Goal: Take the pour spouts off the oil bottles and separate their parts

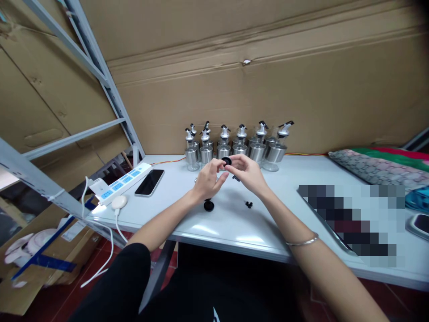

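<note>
A small round black cap-like part [227,161] is pinched between my two hands above the table. My left hand [210,180] has its fingertips closed on its left side. On its right side, the fingers and thumb of my right hand [247,172] are closed on it. Another round black part [208,205] lies on the table just below my left hand. Small black pieces [249,205] rest to the right of it, and a dark piece [236,178] is partly hidden beneath my right hand. Behind my hands stand several glass bottles with steel sleeves [257,152] and pourer tops.
On the left of the white table [181,219] lie a phone [149,183], a power strip [125,182] and a round white charger [119,202]. A grey metal frame [110,89] rises there. Cardboard [268,98] backs the table. A patterned cushion [378,167] lies right, behind a pixelated area.
</note>
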A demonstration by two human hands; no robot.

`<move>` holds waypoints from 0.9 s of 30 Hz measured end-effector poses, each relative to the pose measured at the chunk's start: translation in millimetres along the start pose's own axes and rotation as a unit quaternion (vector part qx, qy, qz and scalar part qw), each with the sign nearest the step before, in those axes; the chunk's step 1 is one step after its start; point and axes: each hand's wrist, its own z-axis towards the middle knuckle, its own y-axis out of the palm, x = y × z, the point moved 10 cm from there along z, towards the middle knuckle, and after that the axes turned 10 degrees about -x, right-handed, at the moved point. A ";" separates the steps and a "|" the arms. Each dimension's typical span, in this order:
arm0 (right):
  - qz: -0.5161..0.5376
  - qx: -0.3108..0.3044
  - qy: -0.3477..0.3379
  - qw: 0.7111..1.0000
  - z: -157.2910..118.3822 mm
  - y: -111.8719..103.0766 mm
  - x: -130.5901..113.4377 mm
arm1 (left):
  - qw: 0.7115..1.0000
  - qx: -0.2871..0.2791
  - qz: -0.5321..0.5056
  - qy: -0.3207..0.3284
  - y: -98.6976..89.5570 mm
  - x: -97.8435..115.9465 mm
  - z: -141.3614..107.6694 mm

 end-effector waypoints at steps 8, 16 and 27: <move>0.039 -0.025 -0.003 0.999 -0.2 4.3 -2.7 | 0.991 -0.072 0.005 -0.111 9.5 -31.1 2.1; 0.062 -0.048 0.005 0.997 -0.1 6.5 0.8 | 0.989 -0.091 0.004 -0.116 7.9 -34.8 2.7; 0.046 -0.072 0.010 0.996 -1.2 12.6 -1.1 | 0.980 -0.142 -0.060 -0.123 16.8 -40.6 3.7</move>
